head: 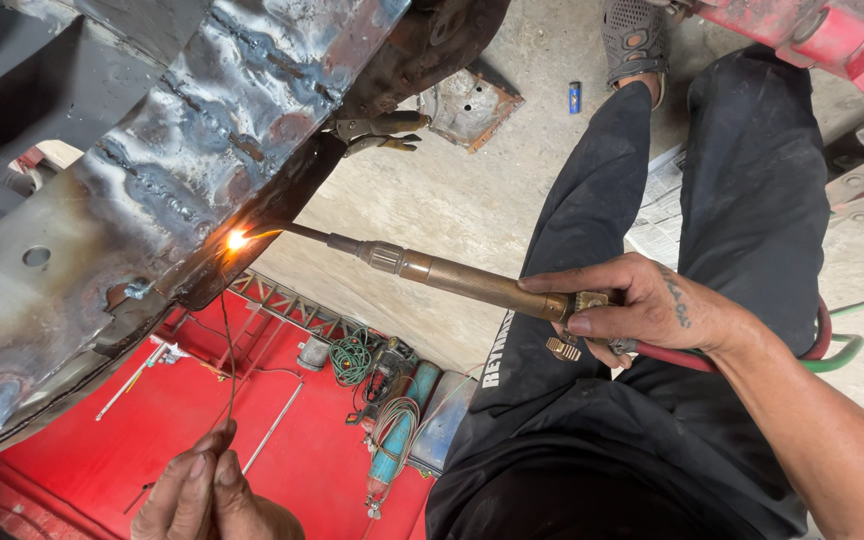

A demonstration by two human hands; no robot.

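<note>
Concrete floor (432, 200) and a red tray (152, 430) of scattered tools lie beneath a scorched, welded metal panel (152, 170) filling the ten o'clock side. At four o'clock, the right hand (642, 305) is closed around a brass torch (452, 280), whose flame (237, 240) touches the panel's lower edge. At seven o'clock, the left hand (207, 495) pinches a thin filler rod (229, 370) that rises toward the flame.

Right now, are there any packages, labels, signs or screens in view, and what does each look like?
No packages, signs or screens.
Newspaper: flat on the concrete floor beside the trouser leg, grey-white printed sheets.
Lettering: white print running down the black trousers, under the torch.
Lighter: small blue stick with a pale label, on the floor near the sandal.
</note>
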